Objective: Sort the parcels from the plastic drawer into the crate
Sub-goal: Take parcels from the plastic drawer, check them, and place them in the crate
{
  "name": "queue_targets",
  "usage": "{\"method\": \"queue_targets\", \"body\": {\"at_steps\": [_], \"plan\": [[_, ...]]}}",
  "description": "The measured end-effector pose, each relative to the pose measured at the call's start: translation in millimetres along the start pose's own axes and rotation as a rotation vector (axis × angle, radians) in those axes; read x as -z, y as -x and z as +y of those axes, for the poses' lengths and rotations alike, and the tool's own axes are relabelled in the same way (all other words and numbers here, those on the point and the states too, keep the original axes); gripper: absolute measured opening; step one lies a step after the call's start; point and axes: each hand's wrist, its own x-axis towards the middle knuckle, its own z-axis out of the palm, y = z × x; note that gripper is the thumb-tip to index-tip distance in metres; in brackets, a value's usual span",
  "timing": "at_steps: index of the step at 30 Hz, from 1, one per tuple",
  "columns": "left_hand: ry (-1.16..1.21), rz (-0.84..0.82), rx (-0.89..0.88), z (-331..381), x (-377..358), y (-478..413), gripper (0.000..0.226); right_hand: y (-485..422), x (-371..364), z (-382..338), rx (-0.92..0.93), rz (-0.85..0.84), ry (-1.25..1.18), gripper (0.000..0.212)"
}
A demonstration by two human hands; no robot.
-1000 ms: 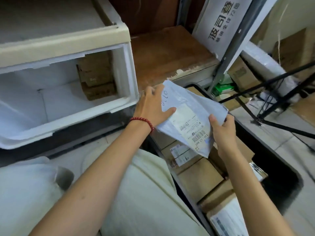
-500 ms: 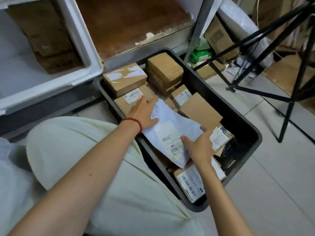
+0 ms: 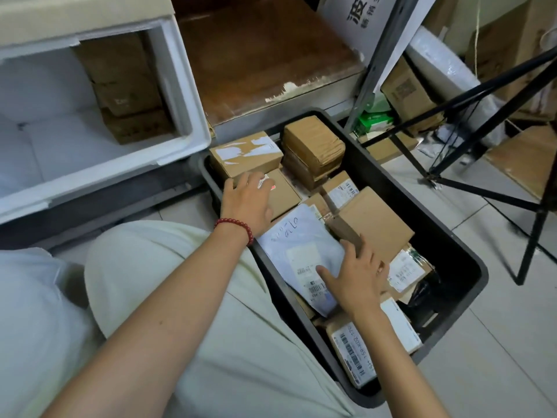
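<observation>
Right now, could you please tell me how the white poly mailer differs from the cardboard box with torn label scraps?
The poly mailer is flat and white; the torn-label box is a rigid brown block. The mailer bears an intact label and handwriting; the box only scraps. Both lie in the black crate.
</observation>
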Motion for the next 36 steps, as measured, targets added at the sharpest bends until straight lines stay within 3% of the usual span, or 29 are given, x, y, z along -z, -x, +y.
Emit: {"method": "queue_targets", "body": {"at_steps": [7,19,25,36], "plan": [[-0.067,0.102,0.122,-47,45,-2,0.051,-17,28,-58,0.276,0.07,-0.092,0.071],[-0.054,0.169,0.471,-177,96,55,0.056,-11,60,-249,0.733,0.119,-0.427,0.053],[-0.001,0.171,0.572,-204,81,66,0.066,-9,38,-333,0.767,0.032,-0.554,0.069],[-0.046,0.22,0.535,-263,65,4,0.075,-78,15,-400,0.712,0.245,-0.464,0.068]]}}
